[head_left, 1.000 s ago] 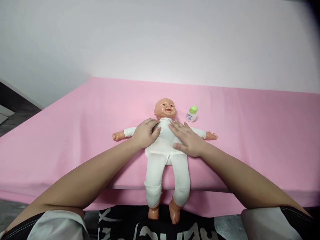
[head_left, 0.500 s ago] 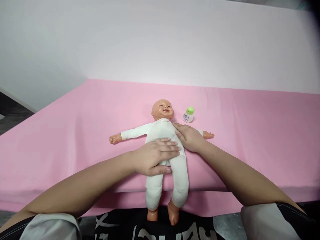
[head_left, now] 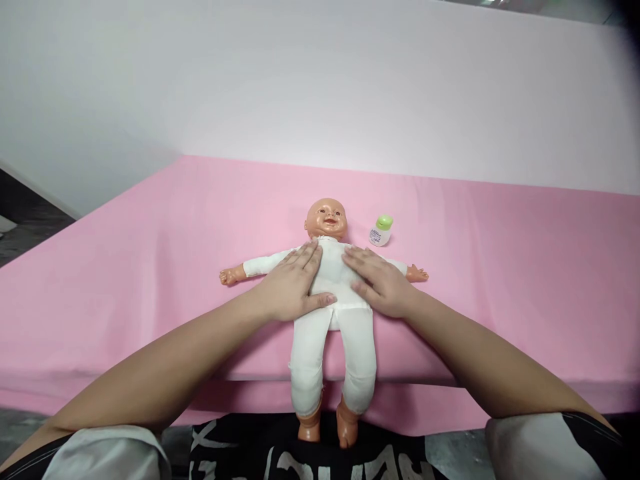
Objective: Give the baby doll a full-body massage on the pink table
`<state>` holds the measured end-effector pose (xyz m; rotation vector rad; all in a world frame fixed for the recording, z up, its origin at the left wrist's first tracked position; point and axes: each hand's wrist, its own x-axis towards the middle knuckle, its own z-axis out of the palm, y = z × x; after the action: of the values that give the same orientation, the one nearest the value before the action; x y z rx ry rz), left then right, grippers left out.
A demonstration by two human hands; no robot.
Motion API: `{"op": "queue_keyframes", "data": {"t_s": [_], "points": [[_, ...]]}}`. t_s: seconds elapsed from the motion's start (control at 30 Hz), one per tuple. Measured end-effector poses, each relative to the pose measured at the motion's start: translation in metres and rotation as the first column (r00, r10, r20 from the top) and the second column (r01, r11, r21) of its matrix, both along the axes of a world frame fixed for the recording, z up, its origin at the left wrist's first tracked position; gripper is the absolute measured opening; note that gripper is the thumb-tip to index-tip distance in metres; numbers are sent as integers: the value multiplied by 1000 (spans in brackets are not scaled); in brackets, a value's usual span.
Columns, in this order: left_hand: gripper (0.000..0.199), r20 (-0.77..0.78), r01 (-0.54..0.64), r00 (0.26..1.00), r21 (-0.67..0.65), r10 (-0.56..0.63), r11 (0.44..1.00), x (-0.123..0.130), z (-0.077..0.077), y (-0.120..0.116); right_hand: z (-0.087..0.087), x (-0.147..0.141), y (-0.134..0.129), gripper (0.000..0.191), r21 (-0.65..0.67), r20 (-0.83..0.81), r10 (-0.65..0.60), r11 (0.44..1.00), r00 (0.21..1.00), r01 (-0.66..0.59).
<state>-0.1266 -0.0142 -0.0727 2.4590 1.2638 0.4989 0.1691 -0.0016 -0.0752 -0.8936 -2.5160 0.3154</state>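
A baby doll (head_left: 335, 273) with a white cloth body lies on its back, head away from me, its feet hanging over the table's near edge. My left hand (head_left: 295, 283) rests flat on the left side of its torso, fingers stretched toward the shoulder and thumb out across the belly. On the right side of the chest lies my right hand (head_left: 383, 280), fingers extended and thumb apart. Neither hand grips anything. Just beyond my right hand stands a small clear bottle (head_left: 381, 231) with a green cap, beside the doll's head.
A pink cloth (head_left: 200, 220) covers the table and hangs over its front edge. Behind it rises a pale wall (head_left: 320, 87). Dark floor (head_left: 30, 220) shows at the far left.
My left hand has moved from across the doll's belly up to the left side of its chest, its fingers now pointing toward the shoulder. My right hand has stayed on the chest.
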Motion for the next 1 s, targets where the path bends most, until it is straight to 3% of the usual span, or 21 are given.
{"op": "queue_keyframes", "data": {"t_s": [0.07,0.13,0.2,0.27,0.4,0.53,0.7,0.83,0.9,1.0], "points": [[109,-27,-39,999,-20,38,999,-7,-2,6,4,-5,-14,67,40,-13,227,973,974,-226],[98,-79,-42,996,-35,39,999,-13,-1,12,5,-13,-28,68,60,-15,421,906,907,-420],[95,-159,-27,987,-46,19,999,-16,3,17,4,-19,-37,73,60,-11,526,849,851,-524],[96,-235,-11,972,-55,-2,998,-16,6,19,0,-23,-38,83,41,-8,538,842,843,-537],[94,-295,3,955,-42,-16,999,-12,9,17,-9,-20,-19,105,-29,36,386,922,922,-386],[97,-296,-2,955,-38,-10,999,-10,7,16,-10,-12,4,109,-93,146,180,981,973,-168],[99,-265,-15,964,-23,9,1000,-10,6,17,-6,-8,13,114,-108,260,-35,992,965,65],[90,-158,-6,987,127,26,992,-7,7,13,-7,-9,6,118,-84,293,-165,977,942,197],[83,-59,115,993,230,-104,966,-3,9,8,-8,-11,2,118,-78,301,-218,965,929,251],[81,22,397,908,270,-418,877,5,10,-2,-8,-13,-2,120,-86,302,-235,958,924,272]]}}
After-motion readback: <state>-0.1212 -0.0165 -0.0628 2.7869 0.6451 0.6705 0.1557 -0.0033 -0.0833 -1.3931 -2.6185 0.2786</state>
